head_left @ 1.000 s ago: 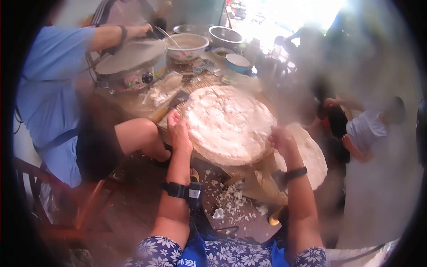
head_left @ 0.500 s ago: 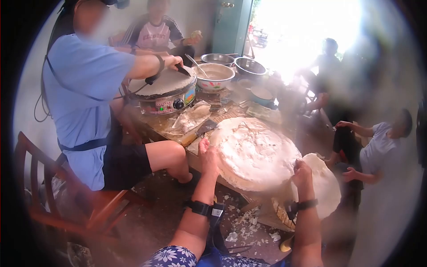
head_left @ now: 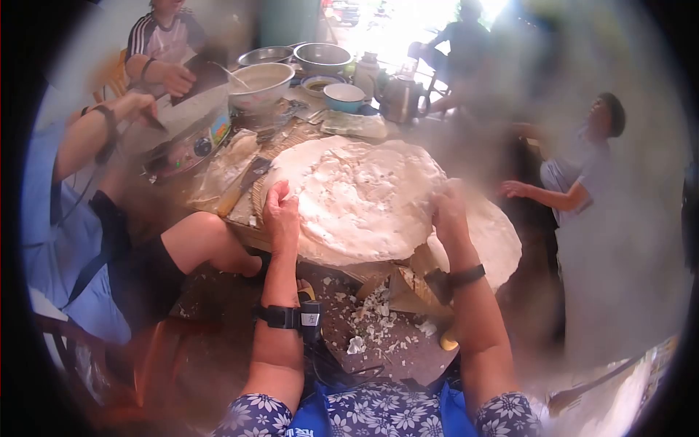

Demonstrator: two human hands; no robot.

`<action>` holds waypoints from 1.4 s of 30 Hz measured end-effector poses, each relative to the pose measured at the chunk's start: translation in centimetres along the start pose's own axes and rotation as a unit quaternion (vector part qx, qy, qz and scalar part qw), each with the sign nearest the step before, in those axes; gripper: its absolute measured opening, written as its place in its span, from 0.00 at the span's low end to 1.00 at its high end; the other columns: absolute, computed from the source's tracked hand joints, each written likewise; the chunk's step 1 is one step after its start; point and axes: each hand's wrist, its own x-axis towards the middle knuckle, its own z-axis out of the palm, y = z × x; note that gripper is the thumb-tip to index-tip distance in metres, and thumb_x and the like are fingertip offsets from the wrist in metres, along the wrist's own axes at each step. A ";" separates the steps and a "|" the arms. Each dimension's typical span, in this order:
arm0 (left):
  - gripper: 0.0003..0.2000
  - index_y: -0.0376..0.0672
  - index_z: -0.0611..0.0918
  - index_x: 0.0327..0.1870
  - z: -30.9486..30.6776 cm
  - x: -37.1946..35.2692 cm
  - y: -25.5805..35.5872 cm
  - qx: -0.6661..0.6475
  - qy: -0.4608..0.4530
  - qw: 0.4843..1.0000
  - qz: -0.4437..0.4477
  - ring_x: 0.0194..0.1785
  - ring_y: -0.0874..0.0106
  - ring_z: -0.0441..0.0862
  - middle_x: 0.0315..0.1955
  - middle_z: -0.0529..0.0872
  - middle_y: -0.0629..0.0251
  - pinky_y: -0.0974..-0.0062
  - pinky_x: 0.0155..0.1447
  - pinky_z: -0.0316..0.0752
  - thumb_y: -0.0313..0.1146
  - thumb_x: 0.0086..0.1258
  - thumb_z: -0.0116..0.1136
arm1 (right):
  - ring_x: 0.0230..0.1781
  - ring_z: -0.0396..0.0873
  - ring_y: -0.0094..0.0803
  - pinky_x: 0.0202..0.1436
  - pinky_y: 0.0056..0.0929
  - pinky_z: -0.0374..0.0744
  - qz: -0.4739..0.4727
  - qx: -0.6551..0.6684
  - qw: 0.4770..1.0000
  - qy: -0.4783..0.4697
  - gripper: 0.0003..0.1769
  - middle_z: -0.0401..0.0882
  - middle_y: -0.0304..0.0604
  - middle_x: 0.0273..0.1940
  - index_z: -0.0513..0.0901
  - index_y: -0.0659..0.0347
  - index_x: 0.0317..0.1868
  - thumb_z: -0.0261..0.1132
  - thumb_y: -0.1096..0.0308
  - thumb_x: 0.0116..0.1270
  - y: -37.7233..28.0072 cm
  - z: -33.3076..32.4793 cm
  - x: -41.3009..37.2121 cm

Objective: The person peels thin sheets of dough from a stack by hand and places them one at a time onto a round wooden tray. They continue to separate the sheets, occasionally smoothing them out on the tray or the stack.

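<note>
A large, round, pale flatbread (head_left: 364,200) with a blistered, floury surface lies in front of me over a woven board (head_left: 256,200). My left hand (head_left: 282,215) grips its left edge, thumb on top. At the right edge, the closed fingers of my right hand (head_left: 451,211) pinch the rim. A second thin flatbread (head_left: 495,244) droops beyond my right hand, partly hidden by it. Left of my left hand rests a broad-bladed scraper (head_left: 237,191) with a wooden handle.
A co-worker in blue sits left at a round griddle (head_left: 196,146); another person's hand (head_left: 175,79) is across it. Behind stand a batter bowl (head_left: 280,76), metal basins (head_left: 320,54), a small bowl (head_left: 344,95) and a kettle (head_left: 400,100). Crumbs (head_left: 375,317) litter the floor.
My view has swung right and down, so the table sits further left and higher. Both hands remain at the flatbread's edges. The person across the griddle now reaches over it with a dark flat thing.
</note>
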 end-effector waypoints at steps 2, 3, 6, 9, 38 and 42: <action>0.12 0.38 0.78 0.48 0.3 -1.2 2.4 -0.028 -0.125 0.992 -0.017 0.31 0.80 0.78 0.37 0.82 0.68 0.84 0.38 0.75 0.26 0.65 0.54 | 0.32 0.77 0.27 0.37 0.30 0.81 -0.009 0.001 1.000 0.022 0.10 0.76 0.39 0.36 0.73 0.63 0.42 0.55 0.76 0.59 -0.3 0.5 -0.2; 0.12 0.38 0.78 0.49 0.6 -1.9 2.7 -0.044 -0.258 0.963 -0.068 0.31 0.80 0.79 0.36 0.82 0.68 0.84 0.37 0.76 0.28 0.65 0.55 | 0.31 0.77 0.27 0.37 0.31 0.82 -0.014 0.003 0.999 0.031 0.10 0.76 0.39 0.36 0.73 0.63 0.42 0.55 0.76 0.59 -0.4 0.8 -0.2; 0.14 0.37 0.77 0.50 1.6 -5.0 3.0 -0.044 -0.578 0.790 -0.199 0.32 0.79 0.80 0.36 0.82 0.68 0.82 0.38 0.77 0.32 0.66 0.56 | 0.32 0.76 0.27 0.36 0.29 0.80 -0.038 0.008 0.999 0.030 0.09 0.75 0.38 0.35 0.74 0.62 0.41 0.55 0.76 0.58 -0.4 0.7 0.1; 0.18 0.36 0.74 0.54 2.1 -9.4 0.9 0.011 -0.742 0.618 -0.261 0.38 0.77 0.81 0.42 0.80 0.64 0.80 0.41 0.78 0.35 0.67 0.57 | 0.34 0.76 0.27 0.37 0.28 0.79 -0.144 -0.072 0.987 0.018 0.11 0.75 0.39 0.36 0.74 0.64 0.43 0.56 0.76 0.58 -3.1 2.4 -2.5; 0.01 0.46 0.74 0.31 1.2 -5.3 -8.5 -0.146 -0.407 0.816 -0.384 0.26 0.75 0.78 0.26 0.78 0.70 0.76 0.32 0.76 0.30 0.63 0.51 | 0.14 0.73 0.25 0.15 0.25 0.72 -0.042 -0.271 0.889 0.367 0.08 0.78 0.38 0.23 0.77 0.63 0.39 0.59 0.74 0.57 1.8 -8.1 -11.2; 0.02 0.46 0.74 0.31 2.8 -7.0 -8.2 -0.118 -0.395 0.829 -0.377 0.23 0.76 0.78 0.25 0.76 0.71 0.77 0.28 0.76 0.31 0.63 0.53 | 0.15 0.76 0.26 0.17 0.25 0.73 -0.029 -0.344 0.834 0.431 0.12 0.79 0.40 0.23 0.79 0.62 0.40 0.63 0.71 0.54 0.3 -8.2 -12.3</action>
